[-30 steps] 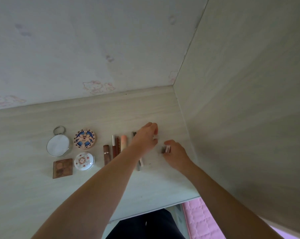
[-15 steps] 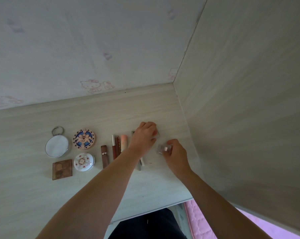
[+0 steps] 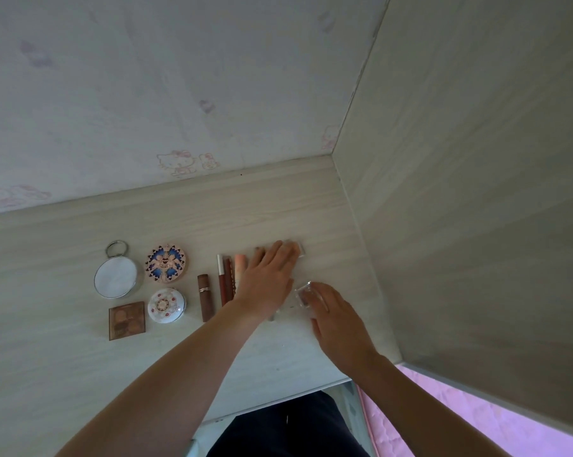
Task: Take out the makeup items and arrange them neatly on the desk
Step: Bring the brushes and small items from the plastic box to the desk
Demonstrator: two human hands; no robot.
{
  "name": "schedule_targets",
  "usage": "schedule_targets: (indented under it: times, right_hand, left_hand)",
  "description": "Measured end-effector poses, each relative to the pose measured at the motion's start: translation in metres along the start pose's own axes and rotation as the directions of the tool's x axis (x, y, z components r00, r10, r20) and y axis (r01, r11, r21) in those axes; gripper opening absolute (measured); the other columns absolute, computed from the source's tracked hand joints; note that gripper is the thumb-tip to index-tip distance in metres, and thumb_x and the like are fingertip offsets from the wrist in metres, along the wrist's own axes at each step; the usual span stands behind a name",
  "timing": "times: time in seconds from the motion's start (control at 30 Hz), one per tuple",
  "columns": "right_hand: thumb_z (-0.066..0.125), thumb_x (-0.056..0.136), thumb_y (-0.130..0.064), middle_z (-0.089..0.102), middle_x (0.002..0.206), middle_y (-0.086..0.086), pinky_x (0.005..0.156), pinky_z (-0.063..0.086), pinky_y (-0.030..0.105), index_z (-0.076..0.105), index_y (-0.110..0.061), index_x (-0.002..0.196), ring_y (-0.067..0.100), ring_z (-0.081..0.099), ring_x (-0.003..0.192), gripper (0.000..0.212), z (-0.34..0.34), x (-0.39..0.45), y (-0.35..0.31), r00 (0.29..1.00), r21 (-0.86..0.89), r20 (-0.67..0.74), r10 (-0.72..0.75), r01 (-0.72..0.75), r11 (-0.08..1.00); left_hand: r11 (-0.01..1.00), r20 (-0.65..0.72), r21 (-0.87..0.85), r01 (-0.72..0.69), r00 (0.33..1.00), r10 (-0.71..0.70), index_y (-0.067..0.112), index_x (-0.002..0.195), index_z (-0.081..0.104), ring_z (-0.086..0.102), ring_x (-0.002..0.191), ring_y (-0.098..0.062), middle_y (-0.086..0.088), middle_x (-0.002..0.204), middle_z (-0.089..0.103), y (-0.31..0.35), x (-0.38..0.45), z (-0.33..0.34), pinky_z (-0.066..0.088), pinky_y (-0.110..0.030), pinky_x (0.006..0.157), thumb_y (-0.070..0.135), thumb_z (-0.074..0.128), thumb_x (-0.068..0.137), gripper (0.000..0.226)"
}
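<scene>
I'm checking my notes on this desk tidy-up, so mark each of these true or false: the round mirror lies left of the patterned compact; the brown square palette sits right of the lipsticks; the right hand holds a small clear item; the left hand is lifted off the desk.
1. The round mirror lies left of the patterned compact. True.
2. The brown square palette sits right of the lipsticks. False: it lies left of them.
3. The right hand holds a small clear item. True.
4. The left hand is lifted off the desk. False: it rests flat over the row.
</scene>
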State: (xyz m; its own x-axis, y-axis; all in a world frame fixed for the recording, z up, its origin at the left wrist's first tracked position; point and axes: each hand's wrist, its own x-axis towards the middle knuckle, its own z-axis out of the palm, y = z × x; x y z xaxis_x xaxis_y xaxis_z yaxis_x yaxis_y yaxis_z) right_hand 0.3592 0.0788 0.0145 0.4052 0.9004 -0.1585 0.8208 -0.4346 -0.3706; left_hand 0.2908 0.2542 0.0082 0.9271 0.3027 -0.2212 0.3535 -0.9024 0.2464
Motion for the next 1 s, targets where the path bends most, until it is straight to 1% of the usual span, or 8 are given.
schedule_targets:
  times: [0.07, 0.13, 0.23, 0.4, 0.53, 0.73, 0.83, 1.0]
  right_hand:
    - [0.069, 0.08, -0.013, 0.044, 0.144, 0.009, 0.098, 0.047, 0.034, 0.039, -0.016, 0.14, 0.029, 0.045, 0.131, 0.067, 0.002, 0.001, -0.002, 0.998, -0.026, 0.055, 0.01, -0.008, 1.0]
    - [0.065, 0.085, -0.016, 0.035, 0.152, 0.008, 0.104, 0.042, 0.039, 0.031, -0.018, 0.146, 0.032, 0.036, 0.138, 0.07, 0.004, 0.007, -0.004, 0.996, -0.036, 0.085, 0.028, -0.025, 0.999]
    - [0.057, 0.089, -0.012, 0.028, 0.155, 0.008, 0.108, 0.038, 0.041, 0.029, -0.017, 0.148, 0.033, 0.028, 0.141, 0.065, 0.001, 0.018, -0.008, 0.995, -0.018, 0.097, 0.029, -0.027, 0.999]
    - [0.056, 0.086, -0.008, 0.032, 0.15, 0.009, 0.108, 0.039, 0.038, 0.032, -0.013, 0.145, 0.028, 0.03, 0.139, 0.064, -0.01, 0.024, -0.004, 0.997, 0.013, 0.053, 0.053, -0.054, 0.998]
    - [0.051, 0.092, -0.016, 0.033, 0.15, 0.012, 0.112, 0.033, 0.039, 0.03, -0.007, 0.145, 0.03, 0.027, 0.141, 0.058, -0.022, 0.022, 0.001, 0.986, -0.027, 0.075, 0.148, -0.146, 0.989]
    - [0.04, 0.098, -0.022, 0.029, 0.152, 0.012, 0.116, 0.024, 0.035, 0.022, -0.005, 0.148, 0.028, 0.019, 0.144, 0.056, -0.036, 0.01, -0.011, 0.967, -0.07, 0.074, 0.243, -0.238, 0.969]
    - [0.046, 0.095, -0.018, 0.037, 0.149, 0.014, 0.116, 0.024, 0.035, 0.029, -0.002, 0.146, 0.029, 0.024, 0.144, 0.056, -0.03, -0.002, -0.021, 0.956, -0.057, 0.015, 0.293, -0.292, 0.955]
    - [0.074, 0.069, -0.01, 0.063, 0.122, 0.016, 0.094, 0.05, 0.041, 0.058, 0.0, 0.124, 0.034, 0.056, 0.121, 0.058, -0.018, -0.036, -0.039, 0.89, -0.015, -0.144, 0.432, -0.438, 0.899]
  left_hand:
    - [1.0, 0.029, -0.005, 0.028, 0.999, -0.027, 0.015, 0.152, 0.017, 0.01, 0.147, -0.023, -0.003, 0.16, 0.012, 0.0, 0.001, 0.003, 0.009, -0.042, 0.119, 0.027, 0.041, 0.099, 0.059]
    - [0.999, 0.0, 0.005, 0.035, 0.999, -0.035, 0.016, 0.153, 0.011, 0.004, 0.148, -0.021, -0.001, 0.161, 0.006, -0.002, 0.001, 0.002, 0.004, -0.039, 0.119, 0.024, 0.037, 0.101, 0.059]
    - [0.997, -0.016, -0.057, 0.044, 0.999, -0.045, 0.015, 0.152, 0.019, 0.009, 0.147, -0.022, -0.001, 0.159, 0.014, -0.007, 0.004, -0.005, 0.008, -0.038, 0.12, 0.013, 0.042, 0.096, 0.06]
    - [0.993, -0.041, -0.116, 0.033, 0.998, -0.038, 0.016, 0.147, 0.032, 0.02, 0.144, -0.023, 0.0, 0.154, 0.029, -0.012, 0.005, -0.014, 0.022, -0.036, 0.117, 0.0, 0.044, 0.09, 0.061]
    - [0.992, -0.058, -0.115, 0.046, 0.997, -0.053, 0.019, 0.144, 0.039, 0.027, 0.141, -0.023, 0.002, 0.149, 0.038, -0.011, 0.001, -0.024, 0.029, -0.036, 0.112, 0.001, 0.047, 0.088, 0.059]
    - [0.991, -0.074, -0.119, 0.052, 0.995, -0.062, 0.016, 0.144, 0.04, 0.032, 0.139, -0.024, -0.001, 0.148, 0.041, 0.004, -0.015, -0.032, 0.032, -0.039, 0.11, 0.013, 0.052, 0.09, 0.055]
    - [0.992, -0.135, -0.123, -0.019, 0.991, 0.002, 0.01, 0.134, 0.052, 0.044, 0.131, -0.03, -0.007, 0.14, 0.051, 0.012, -0.029, -0.027, 0.037, -0.045, 0.104, 0.012, 0.058, 0.086, 0.048]
    - [0.98, -0.176, -0.102, -0.169, 0.973, 0.149, 0.009, 0.13, 0.055, 0.049, 0.127, -0.031, -0.008, 0.134, 0.056, 0.026, -0.059, -0.017, 0.041, -0.043, 0.106, 0.005, 0.064, 0.079, 0.052]
